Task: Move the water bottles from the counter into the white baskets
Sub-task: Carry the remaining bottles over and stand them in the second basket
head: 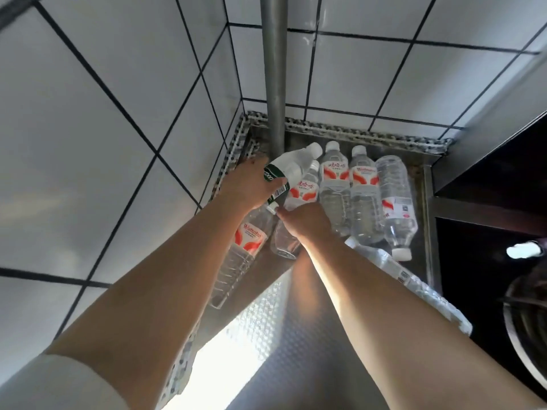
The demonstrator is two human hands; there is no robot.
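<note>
- Worktop (266, 329): dimpled, embossed steel, glaring near the front; perforated metal strip along its back and left edges; a steel pipe (273, 78) rises at the back-left corner against white tile with dark grout.
- Water bottles: clear ribbed plastic with white caps, most lying flat in a row (365, 199) at the back edge, red-and-white labels; one more (393, 270) lies nearer the right edge.
- Left hand (247, 184): fingers wrapped round a green-labelled bottle (288, 170), tilted, cap toward the back corner.
- Right hand (307, 221): fingers curled down on a red-labelled bottle (299, 196) beside it; the exact grip is hidden by the hand's back.
- Step, as judged: pick-up, two bottles at once.
- No white basket in view; next move calls for lifting both clear of their neighbours and turning away to find one.
</note>
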